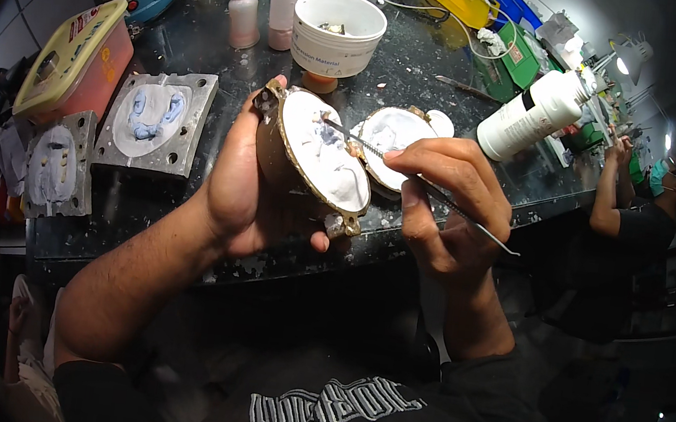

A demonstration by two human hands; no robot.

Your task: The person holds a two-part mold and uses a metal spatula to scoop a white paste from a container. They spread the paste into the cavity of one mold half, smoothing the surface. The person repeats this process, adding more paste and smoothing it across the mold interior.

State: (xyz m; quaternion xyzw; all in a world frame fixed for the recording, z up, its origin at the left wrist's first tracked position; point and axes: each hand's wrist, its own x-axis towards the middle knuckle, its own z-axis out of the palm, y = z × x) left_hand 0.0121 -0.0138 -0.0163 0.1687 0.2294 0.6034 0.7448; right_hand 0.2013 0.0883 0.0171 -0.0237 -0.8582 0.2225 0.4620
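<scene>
My left hand (229, 193) is wrapped round a rounded brass-coloured dental flask half (266, 141), tilting it up above the bench. White plaster (321, 179) fills its face, with a hollowed, uneven area in the middle. My right hand (461, 205) pinches a thin metal dental carver (460, 210) like a pen. Its far tip touches the plaster near the upper middle, while its hooked other end sticks out past my fingers. Behind the held half, a second flask half (389, 135) with white plaster lies on the bench, partly hidden by my right hand.
At the left are two square metal flask halves (203, 106) with plaster and a pink tub with a yellow lid (70, 52). Beyond my hands stand a white tub (337, 42) and two bottles (285, 10). A large white bottle (531, 117) and a masked person (642, 206) are at the right.
</scene>
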